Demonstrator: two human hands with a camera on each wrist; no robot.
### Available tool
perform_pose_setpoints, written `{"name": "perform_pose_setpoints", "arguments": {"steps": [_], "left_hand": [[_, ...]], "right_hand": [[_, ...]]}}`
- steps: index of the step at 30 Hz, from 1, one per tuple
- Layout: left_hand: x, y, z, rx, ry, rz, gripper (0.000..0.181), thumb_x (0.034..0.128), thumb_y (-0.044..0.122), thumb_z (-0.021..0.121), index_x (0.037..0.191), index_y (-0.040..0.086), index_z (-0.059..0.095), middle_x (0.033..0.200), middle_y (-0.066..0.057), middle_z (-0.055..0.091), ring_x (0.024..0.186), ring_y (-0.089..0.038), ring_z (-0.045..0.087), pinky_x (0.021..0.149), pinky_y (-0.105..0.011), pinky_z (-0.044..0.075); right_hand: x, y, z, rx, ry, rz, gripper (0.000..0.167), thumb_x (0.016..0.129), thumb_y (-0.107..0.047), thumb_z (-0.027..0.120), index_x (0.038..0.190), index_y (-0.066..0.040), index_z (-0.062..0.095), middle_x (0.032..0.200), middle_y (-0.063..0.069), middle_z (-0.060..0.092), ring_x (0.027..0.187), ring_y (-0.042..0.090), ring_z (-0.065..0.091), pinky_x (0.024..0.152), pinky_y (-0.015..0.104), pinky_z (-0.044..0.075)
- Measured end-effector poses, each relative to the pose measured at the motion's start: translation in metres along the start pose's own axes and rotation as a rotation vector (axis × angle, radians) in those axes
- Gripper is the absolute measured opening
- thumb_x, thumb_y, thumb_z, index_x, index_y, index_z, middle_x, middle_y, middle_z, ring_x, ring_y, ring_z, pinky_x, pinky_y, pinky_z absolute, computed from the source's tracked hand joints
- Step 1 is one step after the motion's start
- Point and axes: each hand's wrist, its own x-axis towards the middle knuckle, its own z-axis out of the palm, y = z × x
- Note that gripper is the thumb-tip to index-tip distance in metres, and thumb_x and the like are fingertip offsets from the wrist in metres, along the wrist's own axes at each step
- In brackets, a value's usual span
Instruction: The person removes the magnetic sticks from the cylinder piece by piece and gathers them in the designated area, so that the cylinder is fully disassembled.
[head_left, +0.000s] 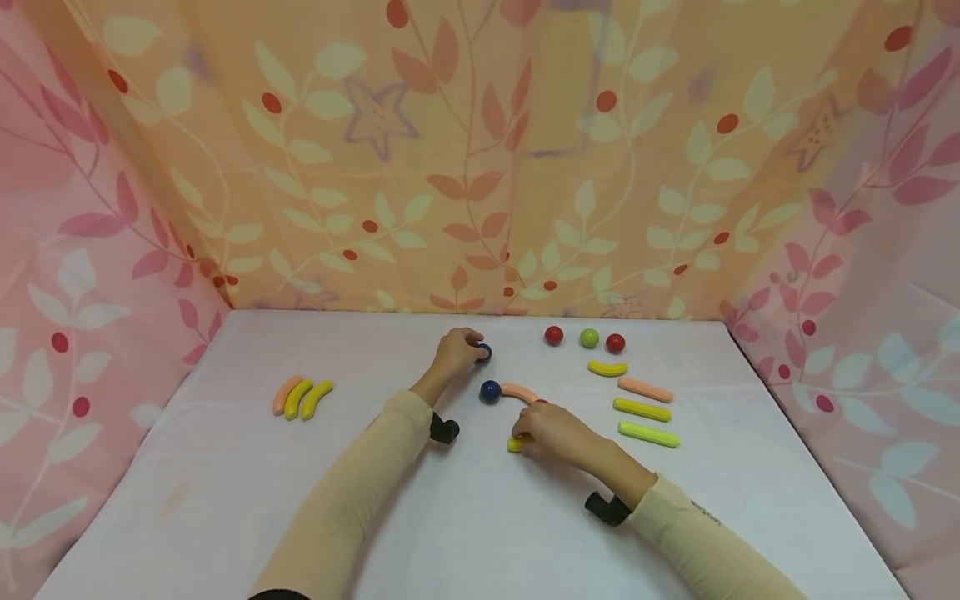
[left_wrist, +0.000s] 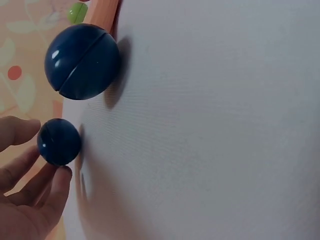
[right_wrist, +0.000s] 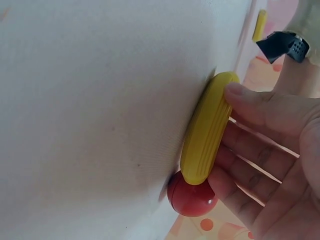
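My left hand [head_left: 455,354] holds a blue ball [left_wrist: 59,141] between thumb and fingertips, toward the back of the table. Nearer to me a second blue ball [head_left: 490,392] touches the left end of a curved orange stick [head_left: 517,391]. A red ball [right_wrist: 192,198] sits at that stick's other end, mostly hidden by my right hand [head_left: 558,433] in the head view. That hand grips a yellow ribbed stick [right_wrist: 207,130], thumb on one side and fingers on the other. The stick lies at the tabletop, close to the red ball.
On the left lie a curved orange stick [head_left: 287,395] and two curved yellow sticks [head_left: 317,400]. At the back right are two red balls [head_left: 553,335] and a green ball [head_left: 589,338]. Below them lie a curved yellow piece [head_left: 607,368] and straight orange [head_left: 645,389], yellow [head_left: 642,409] and yellow-green [head_left: 648,434] sticks.
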Motion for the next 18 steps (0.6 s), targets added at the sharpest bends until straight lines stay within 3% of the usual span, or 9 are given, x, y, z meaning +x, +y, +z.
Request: {"name": "perform_pose_setpoints", "arguments": {"steps": [9,15,18], "left_hand": [[-0.013,-0.007,-0.01,0.038,0.038,0.023,0.03,0.0881,0.017,0.07,0.116,0.007,0.067,0.122,-0.013,0.065,0.112,-0.029,0.06,0.097,-0.041,0.049],[-0.03,-0.009,-0.016,0.086,0.162,0.075,0.022,0.0861,0.017,0.068,0.106,0.008,0.071,0.107,-0.009,0.071,0.101,-0.027,0.064,0.091,-0.042,0.049],[-0.042,-0.007,-0.014,0.074,0.145,0.095,0.021,0.087,0.017,0.066,0.105,0.008,0.071,0.104,-0.009,0.071,0.095,-0.025,0.064,0.086,-0.039,0.051]], "right_hand": [[-0.002,0.002,-0.006,0.147,-0.002,0.076,0.02,0.087,-0.02,0.073,0.106,-0.012,0.076,0.101,-0.002,0.073,0.099,0.015,0.064,0.093,0.039,0.053],[-0.007,0.013,-0.014,0.195,0.095,0.103,0.017,0.089,-0.013,0.07,0.105,-0.008,0.074,0.101,0.001,0.069,0.095,0.017,0.062,0.089,0.039,0.054],[-0.009,0.019,-0.017,0.209,0.138,0.13,0.019,0.089,-0.014,0.071,0.106,-0.008,0.073,0.102,0.002,0.069,0.095,0.019,0.062,0.089,0.039,0.055]]}}
